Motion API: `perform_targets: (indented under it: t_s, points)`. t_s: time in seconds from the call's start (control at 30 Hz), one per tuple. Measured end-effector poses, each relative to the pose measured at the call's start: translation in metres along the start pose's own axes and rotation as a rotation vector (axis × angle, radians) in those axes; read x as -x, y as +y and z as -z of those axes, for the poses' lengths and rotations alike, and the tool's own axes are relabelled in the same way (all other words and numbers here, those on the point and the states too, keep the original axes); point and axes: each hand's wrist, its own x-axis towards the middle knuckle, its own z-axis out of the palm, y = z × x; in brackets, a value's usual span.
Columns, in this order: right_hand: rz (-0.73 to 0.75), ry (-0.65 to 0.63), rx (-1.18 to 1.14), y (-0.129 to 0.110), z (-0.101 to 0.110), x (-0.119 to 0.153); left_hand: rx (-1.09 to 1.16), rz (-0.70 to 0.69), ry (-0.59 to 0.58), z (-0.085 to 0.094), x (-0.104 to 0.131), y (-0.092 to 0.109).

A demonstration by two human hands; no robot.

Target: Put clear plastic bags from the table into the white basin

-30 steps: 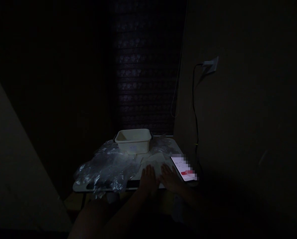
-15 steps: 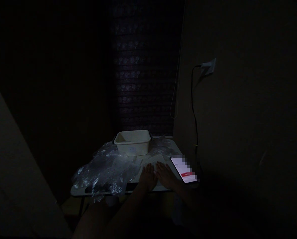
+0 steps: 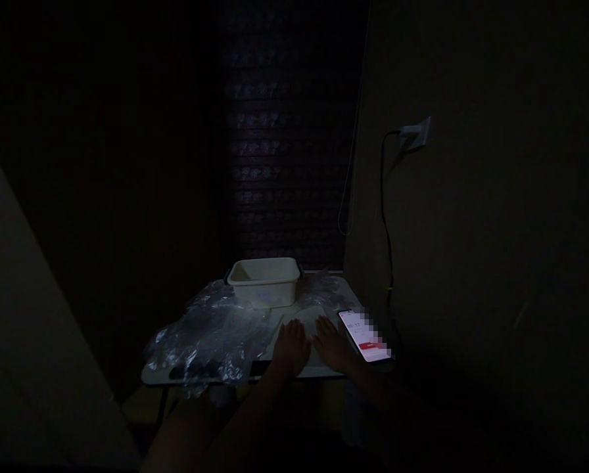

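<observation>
My left hand [image 3: 292,346] lies palm down near the table's front edge, its fingers stretched forward. Beside it, my right hand [image 3: 330,343] rests flat too, fingers extended, with a small gap between the two. Under and between them is a pale, thin, flat sheet [image 3: 310,316]; the dim light hides whether it is a bag or film. Left of my hands, crumpled clear plastic bags [image 3: 210,335] spread across the table. A lit phone [image 3: 361,335] lies just right of my right hand.
A white plastic tub [image 3: 265,293] with dark handles stands at the back of the small white table [image 3: 342,292]. More clear plastic lies right of the tub. A black cord [image 3: 384,210] hangs from a wall socket. Behind is a dark window blind [image 3: 284,164].
My hands have moved apart: they were close together on the sheet, and the right has shifted slightly right. The tub, plastic bags and phone stay in place.
</observation>
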Motion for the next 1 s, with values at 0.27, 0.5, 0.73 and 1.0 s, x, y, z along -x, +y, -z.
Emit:
perform_targets:
  t_s: [0.27,0.5,0.73,1.0]
  points:
    - [0.044,-0.052,-0.011,0.003,-0.004,0.003,0.008,0.014,-0.051,-0.005,-0.001,-0.004]
    - [-0.043,-0.054,-0.003,0.008,0.004,0.005,-0.032,0.118,-0.009,-0.003,0.0,-0.005]
    - [0.136,0.01,0.009,0.004,0.005,0.002,0.034,-0.098,-0.016,-0.001,-0.002,0.001]
    - [0.057,-0.077,-0.023,0.006,-0.001,0.003,0.017,0.013,-0.034,-0.005,-0.001,-0.005]
